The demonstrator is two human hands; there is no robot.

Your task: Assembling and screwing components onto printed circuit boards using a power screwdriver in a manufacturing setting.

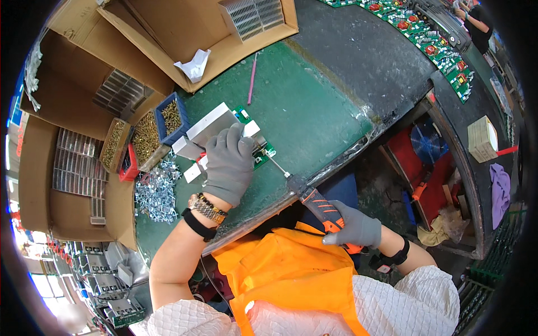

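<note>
My left hand (228,163), in a grey glove, is closed over a green circuit board (261,162) with silver metal heat sinks (213,123). Its fingers press on the parts, hiding the middle of the board. In my right hand (360,225), also gloved, is an orange and black electric screwdriver (320,206). The long bit (278,166) slants up and left to the board's near right edge; whether the tip touches a screw I cannot tell. Loose small metal clips (158,190) lie heaped left of my left hand.
Behind the clips stand a blue bin (171,119) of brass-coloured screws, a red bin (129,164) and cardboard boxes (162,39) with metal heat sinks. A pink stick (252,78) lies on the green mat (314,106). Several circuit boards (431,50) line the far right, near another person (479,25).
</note>
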